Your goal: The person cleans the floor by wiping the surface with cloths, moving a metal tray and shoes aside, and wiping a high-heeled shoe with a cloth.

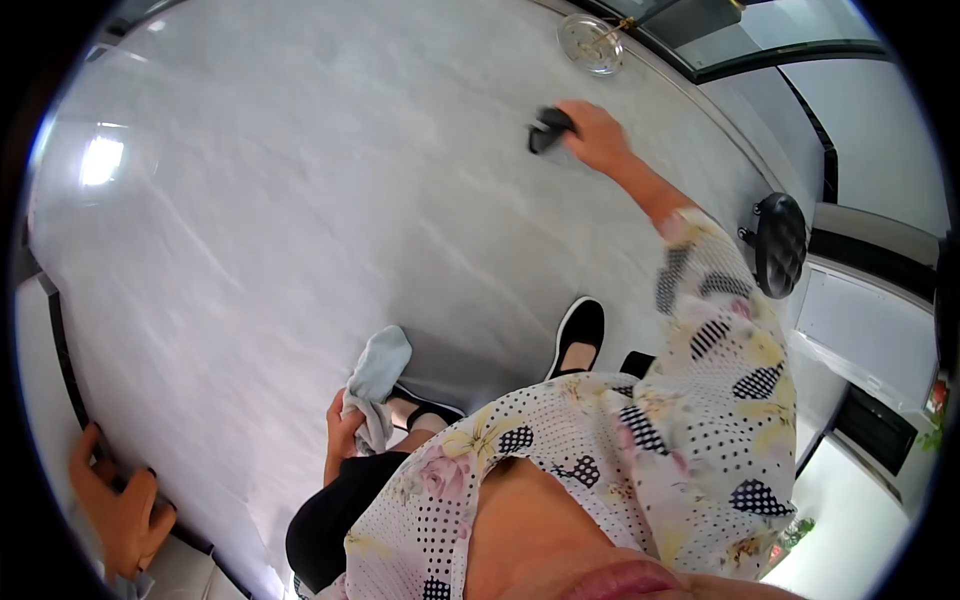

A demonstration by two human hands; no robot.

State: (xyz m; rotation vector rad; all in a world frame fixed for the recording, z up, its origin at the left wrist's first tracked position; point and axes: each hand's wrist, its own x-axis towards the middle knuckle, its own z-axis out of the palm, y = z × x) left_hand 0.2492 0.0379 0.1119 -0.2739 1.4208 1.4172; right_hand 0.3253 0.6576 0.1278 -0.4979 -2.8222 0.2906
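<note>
My left hand (345, 425) is low in the view, its fingers closed round a bunched pale grey sock (380, 365). The sock's foot-shaped end points up and away over the floor. My right arm stretches far forward, with my right hand (598, 138) closed on a small black object (548, 130). Motion blurs this object, so I cannot make out its kind. Below are a black shoe (580, 333) with a white sole edge and another black shoe (432, 405), both on feet.
A clear round dish-like base (590, 45) stands ahead by a glass-fronted cabinet (790, 30). A black-topped wheeled stool (780, 245) is at the right. At lower left is a brown hand-like shape (125, 510). Glossy grey floor (250, 220) lies between.
</note>
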